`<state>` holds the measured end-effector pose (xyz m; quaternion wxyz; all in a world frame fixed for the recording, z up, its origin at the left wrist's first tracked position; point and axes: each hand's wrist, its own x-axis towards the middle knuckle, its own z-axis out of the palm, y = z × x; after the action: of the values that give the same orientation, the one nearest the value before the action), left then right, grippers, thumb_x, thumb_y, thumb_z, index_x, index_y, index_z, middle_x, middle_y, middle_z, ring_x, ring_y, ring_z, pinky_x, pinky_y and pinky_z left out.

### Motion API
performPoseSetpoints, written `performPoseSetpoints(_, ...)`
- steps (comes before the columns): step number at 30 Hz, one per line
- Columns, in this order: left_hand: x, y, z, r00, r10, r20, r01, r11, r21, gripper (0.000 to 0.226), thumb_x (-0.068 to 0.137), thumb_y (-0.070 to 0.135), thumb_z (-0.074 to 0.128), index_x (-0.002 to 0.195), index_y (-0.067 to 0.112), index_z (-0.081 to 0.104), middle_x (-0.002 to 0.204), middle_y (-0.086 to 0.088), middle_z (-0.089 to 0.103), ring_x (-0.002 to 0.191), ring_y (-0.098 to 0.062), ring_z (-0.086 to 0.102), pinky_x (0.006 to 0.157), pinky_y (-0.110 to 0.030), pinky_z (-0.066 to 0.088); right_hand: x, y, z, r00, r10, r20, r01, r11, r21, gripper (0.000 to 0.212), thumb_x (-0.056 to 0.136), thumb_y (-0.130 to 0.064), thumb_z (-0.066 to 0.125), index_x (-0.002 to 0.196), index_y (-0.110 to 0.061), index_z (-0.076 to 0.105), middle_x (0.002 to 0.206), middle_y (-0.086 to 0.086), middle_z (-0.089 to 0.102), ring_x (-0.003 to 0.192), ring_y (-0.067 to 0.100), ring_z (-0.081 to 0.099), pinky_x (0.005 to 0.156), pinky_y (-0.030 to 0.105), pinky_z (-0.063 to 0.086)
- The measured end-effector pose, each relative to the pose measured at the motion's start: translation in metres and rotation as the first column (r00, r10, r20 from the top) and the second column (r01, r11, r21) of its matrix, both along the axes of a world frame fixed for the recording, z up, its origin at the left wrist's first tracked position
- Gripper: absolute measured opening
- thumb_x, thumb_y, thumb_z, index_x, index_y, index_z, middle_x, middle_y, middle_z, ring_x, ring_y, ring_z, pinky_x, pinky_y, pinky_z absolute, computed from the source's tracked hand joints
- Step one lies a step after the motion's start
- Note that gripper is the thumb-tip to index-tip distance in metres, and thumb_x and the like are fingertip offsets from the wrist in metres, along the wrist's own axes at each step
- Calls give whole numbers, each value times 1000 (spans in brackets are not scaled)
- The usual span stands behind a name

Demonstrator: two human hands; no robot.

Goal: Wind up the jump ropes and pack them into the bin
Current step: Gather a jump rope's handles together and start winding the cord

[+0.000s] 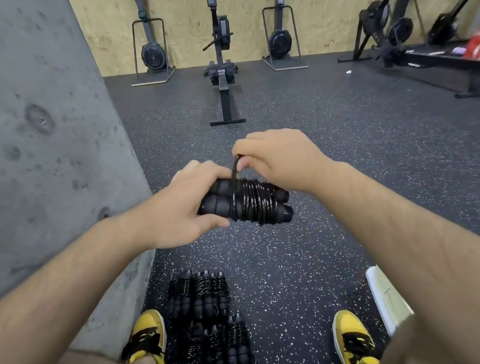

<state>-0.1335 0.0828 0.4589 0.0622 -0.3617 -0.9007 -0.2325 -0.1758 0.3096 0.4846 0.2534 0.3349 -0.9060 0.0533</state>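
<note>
Black jump rope (248, 202), two foam handles laid side by side with cord coiled tightly round them, held level in mid-air above the floor (301, 137), between both hands. Left hand (183, 205): fingers and thumb curled round the bare handle ends on the left of the bundle. Right hand (279, 157): above and just behind the bundle, thumb and fingertips pinching the loose end of the cord, which rises taut from the coils to the pinch.

Wound jump ropes (206, 323): several finished black bundles lying together on the floor directly below the hands, between two yellow shoes (355, 341) with black laces.

White bin (386, 296): only a pale rim and corner show at lower right, beside the right forearm; contents hidden.

Floor: dark speckled rubber. Grey concrete wall (30, 125) to the left; plywood wall (187, 17) behind.

Rowing machine (221, 69): centre, against the plywood, with other black fitness machines on either side.

Writing: a red item (479, 47) at far right carries white marks, too blurred to read. No legible brand on the rope.
</note>
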Motion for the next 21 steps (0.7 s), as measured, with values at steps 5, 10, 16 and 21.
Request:
performPoseSetpoints(5,4,-6,4,991,-8,133,-2,997,75,57,76,41,76,125,39,46,109,25,43,119,-19,51,103,-50,45,-6,2,-7,944,35,328,-21,999,-47,30,103,-44,42,98,-19,57,80,-6,63,73,15,52,65,32,41)
performPoseSetpoints(10,5,2,12,935,-120,335,-31,911,412,64,86,19,79,139,15,43,132,7,56,121,-10,62,103,-31,50,5,-2,-5,737,130,663,176,910,-374,27,102,-6,46,76,-8,54,57,-5,59,52,-8,55,65,24,51)
performPoseSetpoints(16,-19,13,2,927,325,-186,-293,939,182,85,91,60,52,157,12,26,131,-5,49,125,-24,43,110,-37,31,19,-61,-30,671,103,734,360,820,-444,22,98,-9,40,88,-6,59,66,6,60,53,18,61,64,47,60)
performPoseSetpoints(21,-27,18,-1,922,378,-87,-352,909,224,75,102,50,46,160,14,17,143,-10,44,133,-25,43,115,-44,33,20,-71,-29,729,131,672,383,736,-559,18,95,-14,39,101,-10,56,85,3,62,76,24,61,67,40,56)
